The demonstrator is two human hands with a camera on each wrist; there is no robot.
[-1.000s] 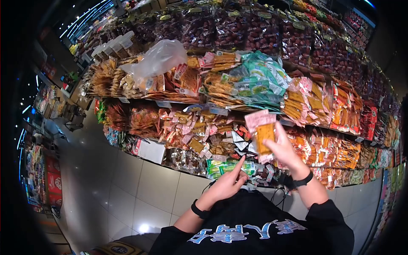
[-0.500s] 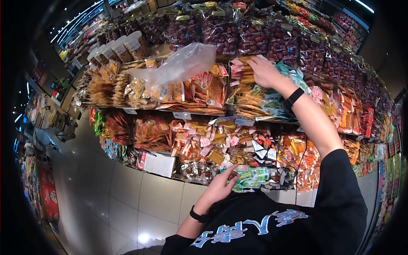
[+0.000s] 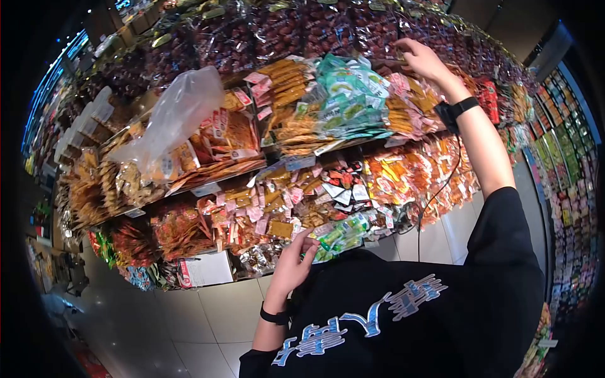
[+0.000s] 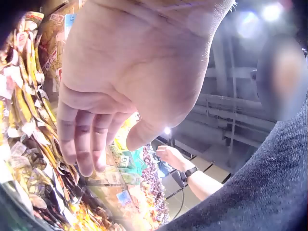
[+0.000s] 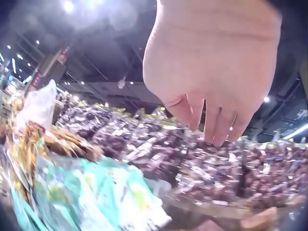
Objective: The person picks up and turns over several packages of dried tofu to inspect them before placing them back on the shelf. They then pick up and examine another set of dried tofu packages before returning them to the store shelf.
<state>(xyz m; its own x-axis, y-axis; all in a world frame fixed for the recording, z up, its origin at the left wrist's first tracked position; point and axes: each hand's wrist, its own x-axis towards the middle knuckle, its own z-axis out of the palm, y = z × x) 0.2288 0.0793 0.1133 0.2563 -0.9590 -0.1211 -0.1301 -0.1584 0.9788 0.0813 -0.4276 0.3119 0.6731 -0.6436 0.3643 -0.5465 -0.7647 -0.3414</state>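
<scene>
My right hand [image 3: 423,60] is raised over the back of the upper shelf, fingers loosely bent and nothing in them. Close by it lie flat orange snack packets with pink labels [image 3: 413,94] and the clear bags of dark red fruit [image 5: 211,166]. Teal packets [image 3: 353,94] are heaped to its left. My left hand [image 3: 293,264] hangs low in front of the display with relaxed fingers, empty in the left wrist view. Beside its fingertips are green packets [image 3: 343,233]. A stack of flat orange packets [image 3: 288,80] sits left of the teal ones.
A thin clear plastic bag [image 3: 183,110] lies on the packets at the left of the upper shelf. Lidded tubs [image 3: 94,120] stand farther left. The lower shelf carries many small packets [image 3: 277,195], with a white box [image 3: 205,269] at its front. A dark cable [image 3: 441,186] hangs near my right arm.
My right hand put an orange packet at the stack left of the teal ones, then moved right, empty. The view has turned right. My left hand stays low in front.
</scene>
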